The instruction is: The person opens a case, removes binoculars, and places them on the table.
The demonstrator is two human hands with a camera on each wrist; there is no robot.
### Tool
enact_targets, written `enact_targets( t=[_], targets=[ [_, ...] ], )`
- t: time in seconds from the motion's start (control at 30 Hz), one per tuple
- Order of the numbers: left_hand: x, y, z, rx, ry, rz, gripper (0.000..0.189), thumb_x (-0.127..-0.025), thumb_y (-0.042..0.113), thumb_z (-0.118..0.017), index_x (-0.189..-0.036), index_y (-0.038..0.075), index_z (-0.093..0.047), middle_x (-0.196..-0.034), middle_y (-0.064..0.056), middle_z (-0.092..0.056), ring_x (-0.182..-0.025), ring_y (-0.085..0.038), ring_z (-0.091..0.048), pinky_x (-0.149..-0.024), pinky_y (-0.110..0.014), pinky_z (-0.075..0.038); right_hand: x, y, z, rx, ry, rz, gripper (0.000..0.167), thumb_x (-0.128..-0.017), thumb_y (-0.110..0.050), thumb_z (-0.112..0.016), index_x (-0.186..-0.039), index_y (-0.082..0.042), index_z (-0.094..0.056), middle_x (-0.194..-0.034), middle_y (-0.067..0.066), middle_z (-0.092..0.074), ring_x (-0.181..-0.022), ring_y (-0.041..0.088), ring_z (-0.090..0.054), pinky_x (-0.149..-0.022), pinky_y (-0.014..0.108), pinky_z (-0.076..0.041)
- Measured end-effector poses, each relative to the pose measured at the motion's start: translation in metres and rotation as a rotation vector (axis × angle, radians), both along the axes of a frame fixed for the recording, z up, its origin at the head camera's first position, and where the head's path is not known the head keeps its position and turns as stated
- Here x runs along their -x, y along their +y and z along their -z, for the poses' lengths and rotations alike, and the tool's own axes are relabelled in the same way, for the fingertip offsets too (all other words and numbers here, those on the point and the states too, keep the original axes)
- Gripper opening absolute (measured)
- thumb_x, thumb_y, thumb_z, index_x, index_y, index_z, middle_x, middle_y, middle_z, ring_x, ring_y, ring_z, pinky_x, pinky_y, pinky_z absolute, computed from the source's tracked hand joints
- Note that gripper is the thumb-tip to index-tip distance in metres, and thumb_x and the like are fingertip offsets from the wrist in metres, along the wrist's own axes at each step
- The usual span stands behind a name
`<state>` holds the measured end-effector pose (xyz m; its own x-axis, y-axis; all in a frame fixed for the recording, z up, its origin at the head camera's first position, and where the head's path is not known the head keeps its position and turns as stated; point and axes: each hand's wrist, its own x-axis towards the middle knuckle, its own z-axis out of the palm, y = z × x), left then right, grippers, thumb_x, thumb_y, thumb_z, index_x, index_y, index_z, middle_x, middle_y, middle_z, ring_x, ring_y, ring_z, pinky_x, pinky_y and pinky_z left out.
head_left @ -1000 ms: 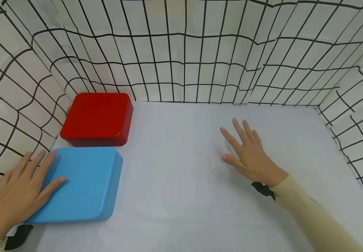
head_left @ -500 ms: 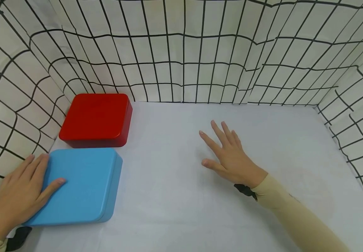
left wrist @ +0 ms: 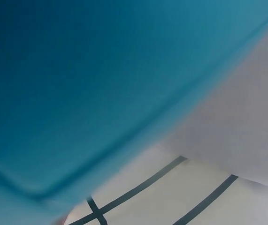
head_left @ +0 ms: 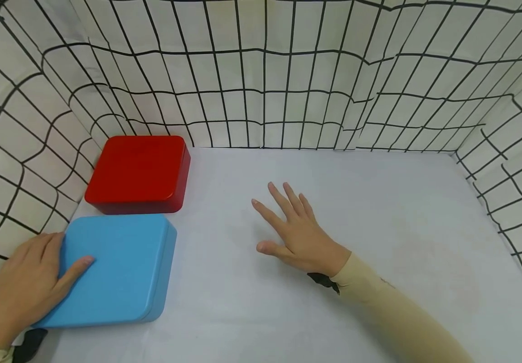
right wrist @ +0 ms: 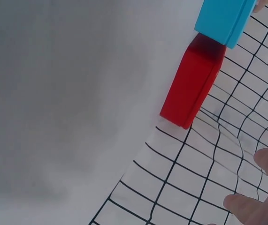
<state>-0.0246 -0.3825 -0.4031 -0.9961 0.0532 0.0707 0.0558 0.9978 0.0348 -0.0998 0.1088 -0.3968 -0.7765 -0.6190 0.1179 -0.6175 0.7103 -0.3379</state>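
Observation:
A light-blue lidded box (head_left: 116,272) with rounded corners lies flat at the front left. My left hand (head_left: 29,282) grips its left side, thumb across the top and fingers bent down over the left edge, their tips hidden. The box's side and lid seam (left wrist: 138,126) fill much of the left wrist view. My right hand (head_left: 299,234) is spread with nothing in it, over the middle of the white surface. Two of its fingertips (right wrist: 244,206) show in the right wrist view.
Directly behind the blue box sits a smaller red box (head_left: 138,169), near the back-left corner. White walls with a black grid (head_left: 265,75) close in the back and both sides. The white tabletop (head_left: 424,201) spreads to the right.
My right hand has travelled left across the surface, still spread. The left hand's fingers have bent down over the blue box's left edge. Both boxes stay nearly where they were.

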Motion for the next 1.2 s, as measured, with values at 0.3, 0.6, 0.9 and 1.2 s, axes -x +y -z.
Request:
enact_targets(
  t=[0.3, 0.6, 0.9, 1.2],
  targets=[
    [-0.002, 0.002, -0.005, 0.096, -0.03, -0.09, 0.093, -0.097, 0.064, -0.055, -0.126, -0.025, -0.046, -0.12, -0.046, -0.048, -0.113, -0.06, -0.041, -0.1, -0.074, -0.038, -0.003, -0.03, 0.006, -0.024, 0.0, -0.031, 0.086, -0.092, -0.086, -0.008, -0.165, -0.042, -0.008, -0.177, 0.003, 0.002, -0.165, 0.037, 0.001, -0.125, 0.072, -0.012],
    [0.0, 0.001, -0.008, 0.101, -0.094, -0.133, 0.093, -0.096, 0.07, -0.05, -0.109, -0.022, -0.05, -0.099, -0.04, -0.053, -0.093, -0.054, -0.044, -0.08, -0.066, -0.039, -0.011, -0.069, 0.012, -0.011, 0.008, -0.05, 0.082, -0.099, -0.069, -0.048, -0.166, -0.031, -0.02, -0.172, 0.007, -0.022, -0.16, 0.036, -0.02, -0.125, 0.066, -0.019],
    [0.002, 0.007, -0.01, 0.06, -0.114, -0.137, 0.087, -0.097, 0.07, -0.047, -0.099, -0.017, -0.051, -0.09, -0.035, -0.052, -0.09, -0.052, -0.044, -0.075, -0.062, -0.036, -0.026, -0.109, 0.017, -0.106, 0.117, -0.006, 0.082, -0.095, -0.078, -0.046, -0.156, -0.024, -0.041, -0.154, 0.006, -0.046, -0.142, 0.032, -0.043, -0.119, 0.062, -0.03],
    [-0.001, 0.007, -0.008, 0.08, -0.1, -0.128, 0.084, -0.097, 0.069, -0.048, -0.091, -0.015, -0.05, -0.082, -0.032, -0.052, -0.082, -0.048, -0.048, -0.068, -0.057, -0.039, -0.04, -0.143, 0.02, -0.175, 0.121, -0.065, 0.077, -0.093, -0.084, -0.039, -0.139, -0.024, -0.053, -0.143, 0.004, -0.055, -0.133, 0.026, -0.049, -0.114, 0.058, -0.036]
  ],
)
